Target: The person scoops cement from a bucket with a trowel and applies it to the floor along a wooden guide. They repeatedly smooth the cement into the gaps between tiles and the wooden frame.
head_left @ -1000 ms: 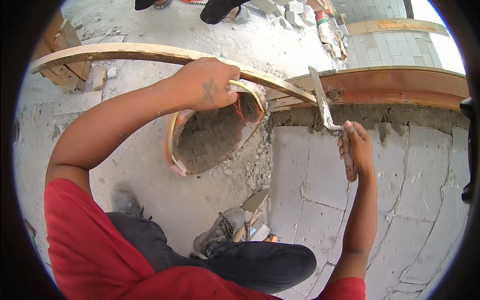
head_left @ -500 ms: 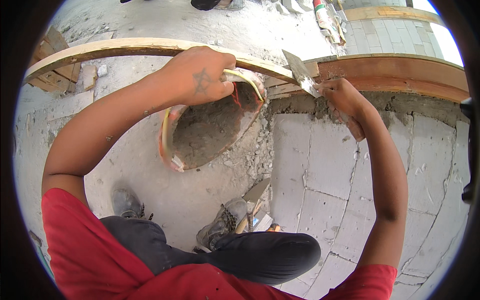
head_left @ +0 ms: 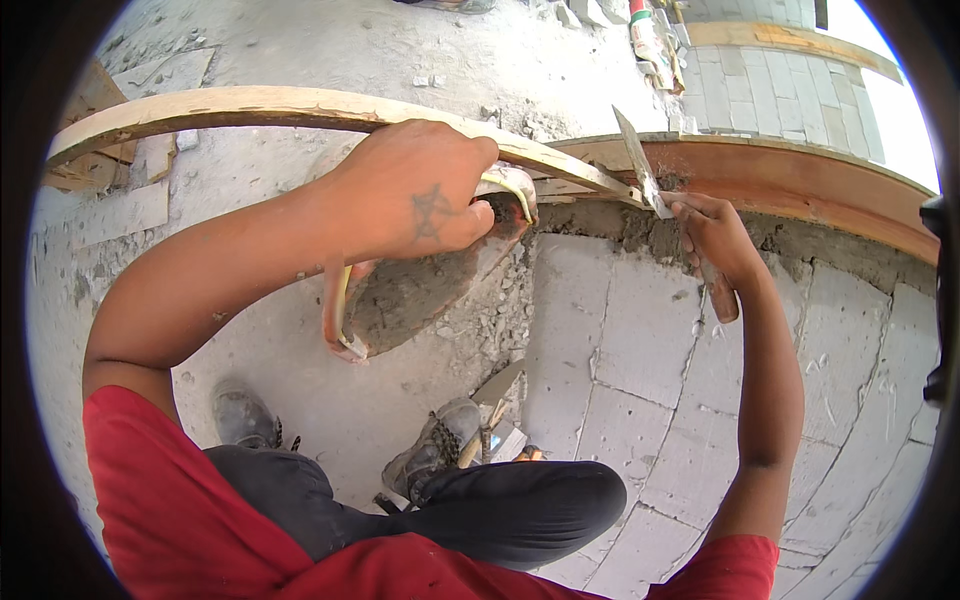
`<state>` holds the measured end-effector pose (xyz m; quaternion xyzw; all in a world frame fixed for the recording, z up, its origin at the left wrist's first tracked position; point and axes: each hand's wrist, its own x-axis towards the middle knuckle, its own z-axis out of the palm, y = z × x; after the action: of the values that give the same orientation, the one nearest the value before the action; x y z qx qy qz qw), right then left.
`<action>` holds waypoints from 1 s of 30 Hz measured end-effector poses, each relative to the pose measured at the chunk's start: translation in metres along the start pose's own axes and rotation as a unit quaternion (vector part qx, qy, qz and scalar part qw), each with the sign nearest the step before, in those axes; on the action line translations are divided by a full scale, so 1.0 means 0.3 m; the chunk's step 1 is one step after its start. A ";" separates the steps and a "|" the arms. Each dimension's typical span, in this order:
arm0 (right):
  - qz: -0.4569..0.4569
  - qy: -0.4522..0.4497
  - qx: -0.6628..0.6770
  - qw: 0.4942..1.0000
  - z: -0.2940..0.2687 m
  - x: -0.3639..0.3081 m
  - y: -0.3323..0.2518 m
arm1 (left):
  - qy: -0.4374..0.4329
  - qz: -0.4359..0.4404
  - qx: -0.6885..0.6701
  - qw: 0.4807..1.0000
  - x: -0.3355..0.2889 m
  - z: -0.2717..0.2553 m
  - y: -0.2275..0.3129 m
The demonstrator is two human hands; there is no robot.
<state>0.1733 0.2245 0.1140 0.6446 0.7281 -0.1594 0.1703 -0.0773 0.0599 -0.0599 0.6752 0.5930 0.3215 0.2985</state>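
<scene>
My left hand (head_left: 430,195) is closed on the yellow-edged rim of an oval mortar tub (head_left: 347,290), with the thumb over its inner side. Grey mortar (head_left: 405,295) lies in the tub, partly hidden by my forearm. Just beyond the hand runs a long wooden strip (head_left: 270,100); whether my fingers also touch it I cannot tell. In my right hand (head_left: 715,235) is a trowel (head_left: 642,165), its blade pointing away from me, close to the strip's right end. Beneath that hand, a band of rough mortar (head_left: 590,220) borders the pale block wall (head_left: 640,330).
A reddish-brown board (head_left: 800,180) edges the mortar band at the right. Rubble (head_left: 490,290) lies between tub and blocks. Near my right boot (head_left: 440,445) are another trowel blade (head_left: 497,385) and some tools. Wooden pieces (head_left: 100,160) stand at the far left.
My right hand has shifted right and nearer with the trowel, whose blade now points more straight away. My left hand, still on the rim, sits slightly nearer and further right. The strip's right end appears further right.
</scene>
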 end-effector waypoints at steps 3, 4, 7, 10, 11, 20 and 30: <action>-0.018 -0.007 -0.028 0.999 0.092 0.078 0.002 | -0.008 -0.007 0.001 1.000 -0.012 -0.006 -0.002; -0.008 -0.021 -0.028 0.999 0.095 0.066 0.011 | -0.011 -0.010 0.001 1.000 -0.015 -0.009 -0.001; 0.042 -0.068 -0.053 0.995 0.053 -0.042 0.040 | -0.014 -0.036 0.011 0.999 -0.016 -0.008 0.006; 0.057 -0.071 -0.064 0.994 -0.052 -0.117 0.026 | -0.027 -0.036 0.001 0.999 -0.009 -0.004 0.007; 0.049 -0.066 -0.058 0.995 -0.081 -0.121 0.013 | -0.015 -0.025 -0.001 1.000 -0.009 -0.004 0.006; -0.001 -0.037 -0.049 0.998 0.091 0.034 -0.041 | -0.004 -0.008 -0.012 1.000 -0.017 -0.003 0.000; 0.015 0.040 0.063 0.997 -0.064 -0.260 0.090 | -0.015 -0.014 -0.011 1.000 -0.003 -0.005 -0.001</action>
<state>0.2079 0.1675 0.1662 0.6707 0.7132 -0.1759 0.1026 -0.0788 0.0589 -0.0592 0.6688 0.5940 0.3133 0.3189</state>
